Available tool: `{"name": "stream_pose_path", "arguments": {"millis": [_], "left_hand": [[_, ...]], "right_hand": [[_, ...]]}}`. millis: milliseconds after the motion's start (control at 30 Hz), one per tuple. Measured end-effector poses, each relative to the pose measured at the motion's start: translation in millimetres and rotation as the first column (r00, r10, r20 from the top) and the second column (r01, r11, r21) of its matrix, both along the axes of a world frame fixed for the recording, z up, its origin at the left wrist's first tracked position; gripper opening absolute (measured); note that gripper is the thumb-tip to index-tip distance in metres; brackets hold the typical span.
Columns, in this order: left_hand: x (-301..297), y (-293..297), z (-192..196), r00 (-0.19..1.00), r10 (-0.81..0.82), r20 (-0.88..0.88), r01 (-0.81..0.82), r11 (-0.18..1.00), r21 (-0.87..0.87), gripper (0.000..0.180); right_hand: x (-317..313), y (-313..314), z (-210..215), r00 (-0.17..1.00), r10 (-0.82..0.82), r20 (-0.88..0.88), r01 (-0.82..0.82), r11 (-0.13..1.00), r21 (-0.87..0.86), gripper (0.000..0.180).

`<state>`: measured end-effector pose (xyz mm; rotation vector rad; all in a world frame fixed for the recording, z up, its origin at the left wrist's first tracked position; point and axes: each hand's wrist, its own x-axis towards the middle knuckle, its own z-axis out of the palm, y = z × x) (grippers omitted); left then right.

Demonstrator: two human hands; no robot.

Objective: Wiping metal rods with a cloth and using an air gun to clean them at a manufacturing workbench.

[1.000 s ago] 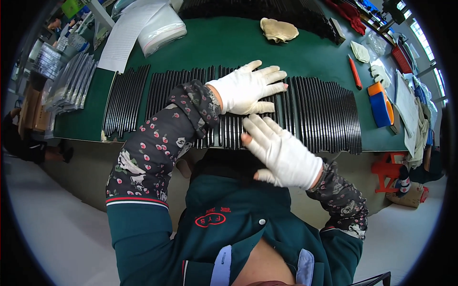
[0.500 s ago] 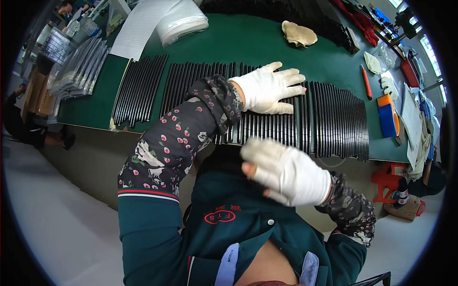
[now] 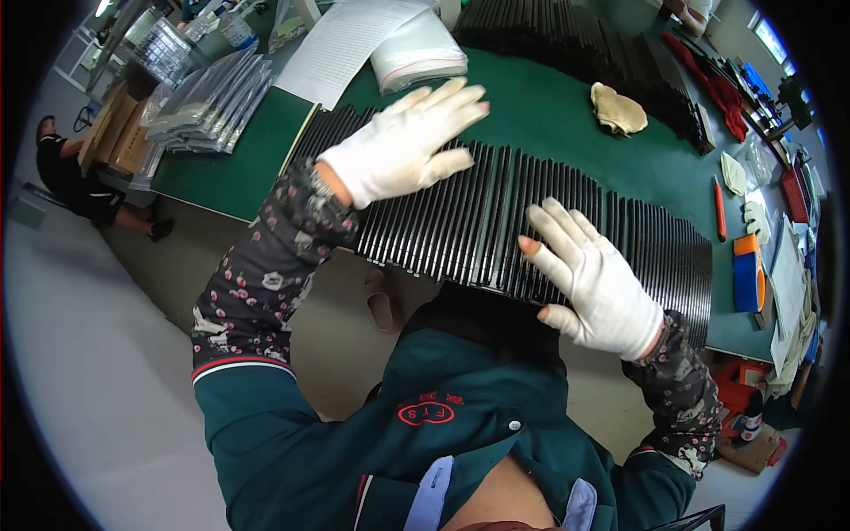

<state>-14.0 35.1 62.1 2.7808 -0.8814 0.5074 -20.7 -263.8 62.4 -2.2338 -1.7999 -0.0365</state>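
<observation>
A long row of slim black rods (image 3: 443, 212) lies side by side on the green table along its near edge. Over the left end of the row is my left hand (image 3: 398, 146), in a white glove, fingers spread and nothing held. My right hand (image 3: 593, 279), gloved the same way with bare thumb and fingertip showing, is open over the row's near edge right of the middle. Whether either palm touches the rods I cannot tell. Beneath both hands some rods are hidden.
Across the back lies a dark bundle of long black pieces (image 3: 567, 40). A beige cloth pad (image 3: 618, 110), a red pen-like tool (image 3: 719, 208) and a blue-and-orange tape roll (image 3: 748, 274) lie rightward. Bagged packs (image 3: 212, 102) and paper (image 3: 350, 49) lie left. A person (image 3: 88, 173) is beyond.
My left hand has moved left along the rods. The right hand has moved up and right over them. The left group of rods now sits against the others, and the view has shifted.
</observation>
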Motion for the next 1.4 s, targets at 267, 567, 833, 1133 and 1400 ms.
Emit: {"name": "stream_pose_path", "arguments": {"millis": [267, 567, 833, 1133, 1400], "left_hand": [[-119.4, -1.2, -43.8, 0.957, 0.139, -0.256, -0.134, 0.990, 0.034, 0.075], [-122.6, -14.0, -49.7, 0.959, 0.158, -0.234, -0.175, 0.983, -0.051, 0.078], [-117.5, 0.0, -64.2, 0.970, 0.215, -0.112, -0.237, 0.936, -0.260, 0.069], [-119.3, 3.8, -77.1, 0.976, 0.172, -0.135, -0.211, 0.905, -0.370, 0.084], [-121.3, 5.3, -82.8, 0.979, 0.167, -0.114, -0.201, 0.869, -0.452, 0.096]], "right_hand": [[-13.3, 40.3, -0.5, 0.820, 0.451, -0.352, -0.452, 0.888, 0.085, 0.068], [15.3, 59.9, -39.3, 0.838, 0.412, -0.358, -0.408, 0.908, 0.090, 0.079], [27.5, 87.6, -44.2, 0.840, 0.440, -0.317, -0.447, 0.893, 0.054, 0.076], [35.6, 106.7, -51.5, 0.792, 0.502, -0.348, -0.501, 0.860, 0.099, 0.086], [52.5, 130.8, -47.6, 0.866, 0.436, -0.244, -0.433, 0.899, 0.069, 0.088]]}}
